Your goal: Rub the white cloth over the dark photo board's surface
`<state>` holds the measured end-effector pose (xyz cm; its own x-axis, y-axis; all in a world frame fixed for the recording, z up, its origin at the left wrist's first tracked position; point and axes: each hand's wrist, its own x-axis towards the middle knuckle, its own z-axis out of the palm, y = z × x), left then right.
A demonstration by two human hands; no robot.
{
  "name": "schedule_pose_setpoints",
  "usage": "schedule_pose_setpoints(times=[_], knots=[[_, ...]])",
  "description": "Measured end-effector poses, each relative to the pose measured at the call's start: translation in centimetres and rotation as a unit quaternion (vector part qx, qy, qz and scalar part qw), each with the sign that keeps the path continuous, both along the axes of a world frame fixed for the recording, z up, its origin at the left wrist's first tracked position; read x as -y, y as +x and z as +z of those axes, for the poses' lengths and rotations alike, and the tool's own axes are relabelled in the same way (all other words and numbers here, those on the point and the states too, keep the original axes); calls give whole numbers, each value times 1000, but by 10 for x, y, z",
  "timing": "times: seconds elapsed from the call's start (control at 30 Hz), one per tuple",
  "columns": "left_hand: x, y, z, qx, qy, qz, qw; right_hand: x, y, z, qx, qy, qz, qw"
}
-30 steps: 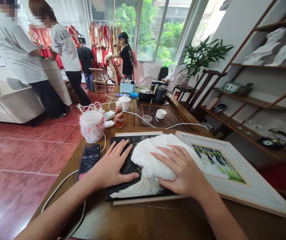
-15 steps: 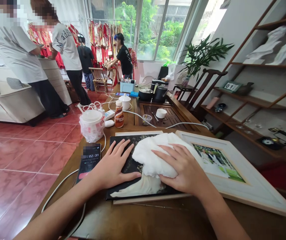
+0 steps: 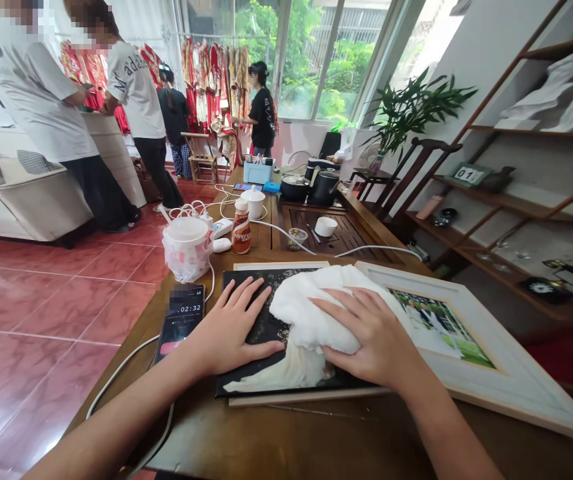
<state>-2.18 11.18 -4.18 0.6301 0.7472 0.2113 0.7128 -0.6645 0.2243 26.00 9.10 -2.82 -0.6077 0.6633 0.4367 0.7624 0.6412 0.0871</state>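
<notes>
A dark photo panel [image 3: 261, 330] lies flat on the wooden table [image 3: 286, 440] in front of me. My left hand [image 3: 231, 330] rests on its left side, fingers spread flat. My right hand [image 3: 373, 337] presses flat on a white cloth [image 3: 311, 310] that covers the panel's middle. A white-framed photo [image 3: 446, 333] lies to the right, its left edge under the cloth.
A phone [image 3: 182, 319] showing a timer lies left of the panel, with cables around it. Behind stand a white bagged cup [image 3: 187, 248], a coffee bottle [image 3: 241, 227], kettles [image 3: 316, 187] and a tea tray. Several people stand at the far left and back. Wooden shelves [image 3: 516, 200] line the right.
My right hand and the cloth have shifted slightly on the panel. The phone timer went from 02:31 to 02:32. A person at the back moved right.
</notes>
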Motion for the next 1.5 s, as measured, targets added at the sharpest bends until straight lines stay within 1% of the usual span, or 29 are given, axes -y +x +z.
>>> schedule_pose_setpoints(times=[0.07, 0.2, 0.27, 0.33, 0.47, 0.53, 0.63, 0.73, 0.8, 0.9, 1.03, 1.1, 1.3, 1.37, 1.5], knots=[[0, 0, 0, -3, 0, -1, 1000, 2, -3, 0, -2, 3, 6, 1000], [-2, -1, -2, -23, 5, -15, 1000, 12, -25, -1, -11, -18, 68, 997], [-2, -1, -2, -29, 4, -18, 999, 14, -31, -1, -16, -28, 82, 996], [-2, -1, -1, -26, 2, -16, 1000, 12, -28, 0, -19, -32, 71, 997], [0, 0, -1, -1, 1, -5, 1000, 4, -9, 1, -10, -22, 13, 1000], [0, 0, -1, 9, 4, -4, 1000, 2, -5, 1, -7, -14, 0, 1000], [-1, -1, -1, 3, 5, -9, 1000, 7, -14, 0, -10, -10, 26, 1000], [-1, -2, -2, -21, 5, -17, 1000, 14, -27, 0, -11, -23, 70, 997], [-1, -2, -1, -29, 3, -17, 999, 15, -30, 0, -13, -33, 80, 996], [0, 0, 1, -21, -2, -11, 1000, 10, -20, 0, -14, -36, 56, 998], [1, 1, 1, -4, -3, 0, 1000, 1, -4, -1, -11, -10, -1, 1000], [1, 0, 1, 3, 0, -2, 1000, 2, -5, -1, -10, -2, 0, 1000], [-2, -2, -1, -29, 3, -20, 999, 15, -32, 0, -13, -30, 81, 996], [-2, -2, -1, -24, 2, -21, 999, 15, -30, 1, -13, -34, 73, 997], [-1, -1, -1, 10, 7, -11, 1000, 5, -10, 1, -9, -23, 13, 1000]])
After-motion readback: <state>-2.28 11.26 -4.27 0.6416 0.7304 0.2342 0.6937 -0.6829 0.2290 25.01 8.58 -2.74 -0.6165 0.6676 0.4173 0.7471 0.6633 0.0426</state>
